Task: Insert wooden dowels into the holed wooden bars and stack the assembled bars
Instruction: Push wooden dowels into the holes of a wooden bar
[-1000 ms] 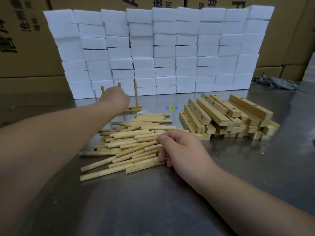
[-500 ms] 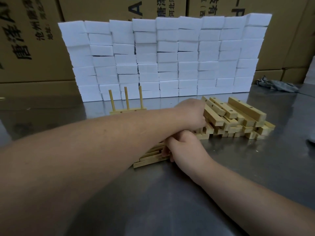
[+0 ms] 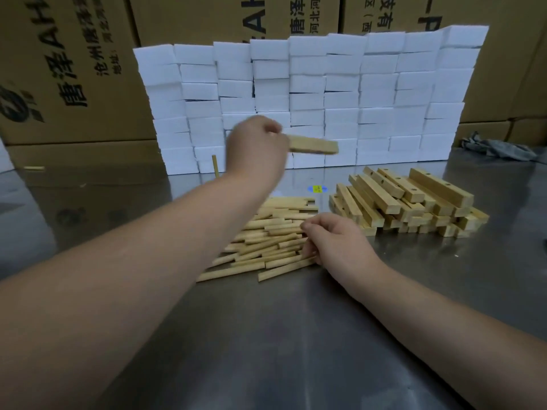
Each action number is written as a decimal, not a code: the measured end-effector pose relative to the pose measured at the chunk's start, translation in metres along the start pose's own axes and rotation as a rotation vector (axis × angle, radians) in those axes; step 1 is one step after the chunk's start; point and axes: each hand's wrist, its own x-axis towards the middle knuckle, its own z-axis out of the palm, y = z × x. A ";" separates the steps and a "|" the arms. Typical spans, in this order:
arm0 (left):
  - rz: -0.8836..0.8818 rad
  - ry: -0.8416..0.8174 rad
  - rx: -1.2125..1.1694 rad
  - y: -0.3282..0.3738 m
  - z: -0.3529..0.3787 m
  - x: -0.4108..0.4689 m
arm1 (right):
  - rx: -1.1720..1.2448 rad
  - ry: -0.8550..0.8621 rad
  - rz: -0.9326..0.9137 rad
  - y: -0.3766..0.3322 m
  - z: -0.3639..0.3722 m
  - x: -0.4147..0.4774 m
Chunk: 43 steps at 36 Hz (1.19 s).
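Left hand (image 3: 256, 149) holds a bar (image 3: 313, 145) above the dowel pile (image 3: 266, 241); right hand (image 3: 337, 244) rests on it.
Open steel table (image 3: 296, 335) lies nearer than the pile; a foam-block wall (image 3: 325, 93) closes off the space behind. The left arm is outstretched, its hand clamped on the blurred bar's end. The right hand curls at the pile's right edge; whether it grips a dowel is unclear. The bar stack (image 3: 414, 199) sits just right.

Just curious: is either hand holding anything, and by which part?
The left hand holds a pale rectangular wooden bar aloft, grip at one end. The right hand rests on round wooden dowels; a hold there cannot be told.
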 end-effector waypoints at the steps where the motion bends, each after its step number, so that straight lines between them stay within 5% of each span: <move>1: -0.081 0.044 -0.114 -0.003 -0.016 -0.003 | 0.011 0.009 -0.002 -0.001 0.000 0.000; 6: -0.536 0.105 -0.708 -0.036 -0.063 -0.046 | 0.036 0.017 -0.047 -0.005 -0.002 -0.004; 12: -0.558 0.023 -0.746 -0.062 -0.054 -0.083 | 0.107 0.021 -0.122 -0.007 -0.003 -0.007; 18: -0.412 -0.066 -0.599 -0.063 -0.053 -0.082 | 0.212 -0.053 -0.131 -0.006 -0.006 -0.006; 23: -0.299 -0.158 -0.456 -0.066 -0.057 -0.085 | 0.539 -0.132 -0.005 -0.007 -0.004 0.000; 27: -0.189 -0.310 -0.389 -0.061 -0.046 -0.099 | 0.789 -0.066 0.151 -0.013 -0.009 0.005; 32: -0.171 -0.275 -0.166 -0.050 -0.038 -0.097 | 0.967 0.042 0.251 -0.016 -0.019 0.007; 39: 0.053 -0.291 0.419 -0.037 -0.028 -0.093 | 0.977 0.190 0.243 -0.014 -0.026 0.013; 43: 0.129 -0.374 0.543 -0.048 -0.032 -0.099 | 0.955 0.253 0.245 -0.011 -0.026 0.018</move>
